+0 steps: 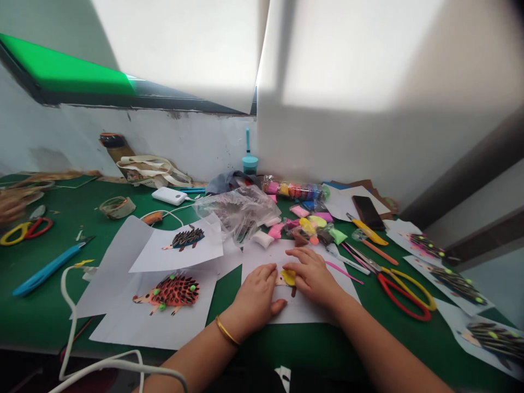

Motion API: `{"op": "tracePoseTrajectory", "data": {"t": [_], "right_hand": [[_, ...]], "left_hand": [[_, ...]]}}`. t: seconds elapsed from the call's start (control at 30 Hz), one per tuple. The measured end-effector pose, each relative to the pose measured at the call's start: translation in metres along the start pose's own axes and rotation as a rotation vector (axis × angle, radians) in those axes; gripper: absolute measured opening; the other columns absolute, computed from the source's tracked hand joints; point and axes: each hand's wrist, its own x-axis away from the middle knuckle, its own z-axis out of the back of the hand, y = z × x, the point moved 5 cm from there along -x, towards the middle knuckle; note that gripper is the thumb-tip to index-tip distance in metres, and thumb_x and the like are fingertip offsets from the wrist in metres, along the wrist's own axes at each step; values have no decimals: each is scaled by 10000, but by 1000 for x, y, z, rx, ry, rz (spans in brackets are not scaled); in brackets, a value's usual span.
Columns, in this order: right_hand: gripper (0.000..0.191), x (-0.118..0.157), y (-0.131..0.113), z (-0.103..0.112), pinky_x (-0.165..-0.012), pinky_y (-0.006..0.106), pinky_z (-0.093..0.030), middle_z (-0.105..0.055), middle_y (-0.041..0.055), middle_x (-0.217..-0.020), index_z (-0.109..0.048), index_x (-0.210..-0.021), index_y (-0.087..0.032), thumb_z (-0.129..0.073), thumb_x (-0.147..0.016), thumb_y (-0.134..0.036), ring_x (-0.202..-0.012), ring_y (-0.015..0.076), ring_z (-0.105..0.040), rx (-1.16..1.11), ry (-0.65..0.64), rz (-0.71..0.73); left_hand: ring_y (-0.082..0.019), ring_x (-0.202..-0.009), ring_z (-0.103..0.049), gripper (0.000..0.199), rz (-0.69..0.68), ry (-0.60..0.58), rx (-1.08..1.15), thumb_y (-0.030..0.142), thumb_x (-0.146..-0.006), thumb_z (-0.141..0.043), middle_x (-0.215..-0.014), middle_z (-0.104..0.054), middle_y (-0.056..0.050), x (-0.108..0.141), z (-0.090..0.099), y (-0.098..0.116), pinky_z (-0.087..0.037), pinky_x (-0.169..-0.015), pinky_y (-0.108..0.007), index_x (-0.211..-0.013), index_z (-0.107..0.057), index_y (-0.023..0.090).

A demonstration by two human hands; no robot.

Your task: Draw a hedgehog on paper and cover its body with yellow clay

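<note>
In the head view, a white sheet of paper (262, 315) lies in front of me with a small hedgehog figure on it. A flattened piece of yellow modelling clay (289, 277) covers its body; a pale snout and a brown foot show beside it. My left hand (258, 295) rests on the paper at the left of the figure, fingers stretched out, thumb apart, holding nothing. From the right, my right hand (314, 275) reaches over the figure with spread, bent fingers, its fingertips touching the yellow clay's edge. Part of the clay is hidden under those fingers.
Finished hedgehog pictures lie left (176, 292) and right (454, 281). Small clay packets (311, 224) and a plastic bag (241, 210) sit ahead. Scissors (403, 295), a yellow cutter (370, 231) and a phone (368, 212) lie right; a blue knife (49, 270) and white cable lie left. Another person's hand (12, 210) is far left.
</note>
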Motion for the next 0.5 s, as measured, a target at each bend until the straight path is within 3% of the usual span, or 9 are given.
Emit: {"op": "tracePoseTrajectory", "data": {"t": [0.27,0.5], "right_hand": [[404,-1,6,-3,-1040,496,-313,-563,40,-1359,-711,-1056,-271,-497,-746,-127,-1276,291,-395,-7,-43,-38],[409,-2,7,-5,-979,441,-355,-647,56,-1167,-702,-1076,-264,-478,-765,-120,-1107,249,-504,-45,-74,-13]], "left_hand": [[-316,-1284,-473,655,13,-7,-3,413,-780,-706,-1392,-519,-166,1,2,2,-381,-1108,-456,-1325,-506,110],[-306,-1221,-508,555,18,30,-14,402,-794,-703,-1329,-559,-148,-3,1,2,-407,-1072,-441,-1251,-549,126]]}}
